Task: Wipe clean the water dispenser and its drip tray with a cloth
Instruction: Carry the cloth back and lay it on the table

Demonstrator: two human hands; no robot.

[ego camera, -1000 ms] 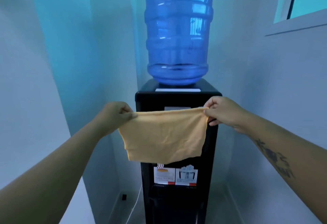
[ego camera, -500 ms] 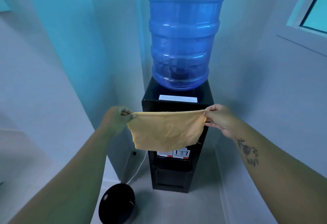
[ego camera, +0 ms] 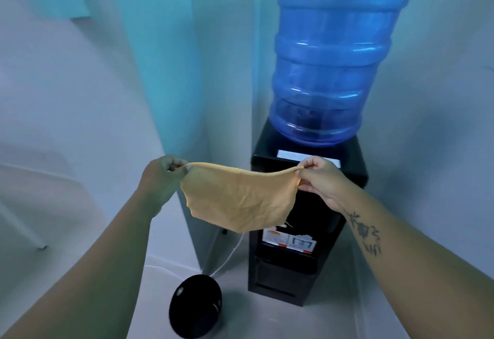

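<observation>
Yellow cloth (ego camera: 239, 199) held spread in the air in front of the black water dispenser (ego camera: 307, 221).

The cloth's long axis runs side to side, its top edge stretched between the hands and sagging a little in the middle, the rest hanging down and covering the dispenser's upper front. The left hand (ego camera: 160, 178) pinches the left top corner; the right hand (ego camera: 319, 178) pinches the right top corner between thumb and fingers. A blue bottle (ego camera: 331, 66) stands upside down on the dispenser's top. The dispenser stands upright on a pale floor (ego camera: 267, 320) in a corner of pale walls (ego camera: 66, 98). A round black object (ego camera: 195, 306) lies on the floor near the dispenser's left foot, with a white cord (ego camera: 230, 254) running behind it.
</observation>
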